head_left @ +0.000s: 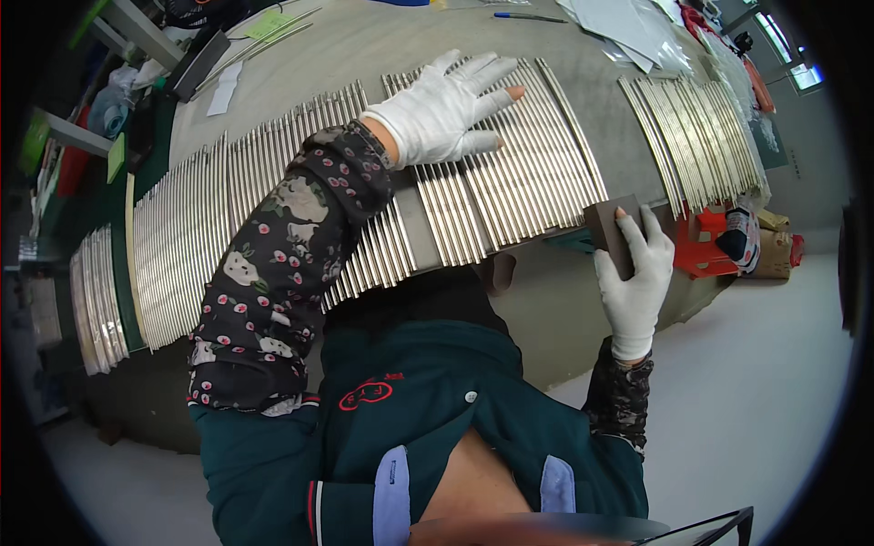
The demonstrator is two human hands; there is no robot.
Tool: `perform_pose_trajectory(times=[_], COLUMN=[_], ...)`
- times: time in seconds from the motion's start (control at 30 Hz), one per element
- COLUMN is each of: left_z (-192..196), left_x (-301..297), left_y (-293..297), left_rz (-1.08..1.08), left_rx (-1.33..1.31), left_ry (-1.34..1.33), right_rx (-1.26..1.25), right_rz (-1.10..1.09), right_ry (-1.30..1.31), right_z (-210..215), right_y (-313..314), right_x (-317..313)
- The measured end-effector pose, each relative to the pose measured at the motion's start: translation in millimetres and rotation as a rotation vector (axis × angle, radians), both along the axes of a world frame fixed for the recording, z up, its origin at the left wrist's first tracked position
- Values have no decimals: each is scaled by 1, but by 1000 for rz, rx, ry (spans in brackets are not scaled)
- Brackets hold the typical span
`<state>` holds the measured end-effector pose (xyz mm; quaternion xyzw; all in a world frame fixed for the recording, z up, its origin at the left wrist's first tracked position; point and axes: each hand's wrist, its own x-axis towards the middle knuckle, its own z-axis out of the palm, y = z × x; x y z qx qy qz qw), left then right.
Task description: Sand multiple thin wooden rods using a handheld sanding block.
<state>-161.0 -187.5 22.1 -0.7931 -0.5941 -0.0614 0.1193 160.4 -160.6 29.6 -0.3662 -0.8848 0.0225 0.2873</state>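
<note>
Thin shiny metal rods (537, 182) lie side by side in long rows across the table. My left hand (442, 109), in a white glove with some bare fingertips, rests palm down on the rods, fingers spread. Between two groups of rods a strip of tabletop shows below that wrist. At the table's near edge, to the right of this row, my right hand (635, 273) grips a flat, dark brown rectangular block (602, 227). Its glove is white too, with a bare fingertip on the block. The underside of the block is hidden.
Another bundle of rods (696, 141) lies at the right, and more rods (98, 300) at the far left. Papers (619, 27) and a blue pen (530, 16) are at the back. A red stool (706, 246) stands beyond the table's right edge.
</note>
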Motion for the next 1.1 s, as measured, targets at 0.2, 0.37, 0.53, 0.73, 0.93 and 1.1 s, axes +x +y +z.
perform_pose_trajectory(times=[0.2,0.37,0.53,0.73,0.93,1.1], left_z=[18,-5,-10,-8,-4,-12], left_x=[-75,-78,-65,-51,-50,-59], left_y=[-106,-147,-124,-108,-109,-115], left_rz=[-6,172,193,202,220,208], left_rx=[-25,-114,-126,-148,-163,-137], left_ry=[-30,127,118,92,119,121], right_rx=[-10,12,3,39,44,31], right_rz=[-58,-3,69,94,87,-37], right_ry=[-18,43,83,66,7,-31], right_z=[-7,-2,1,1,-7,-22], right_y=[20,44,93,78,72,110], right_x=[20,8,-31,-43,-38,-35])
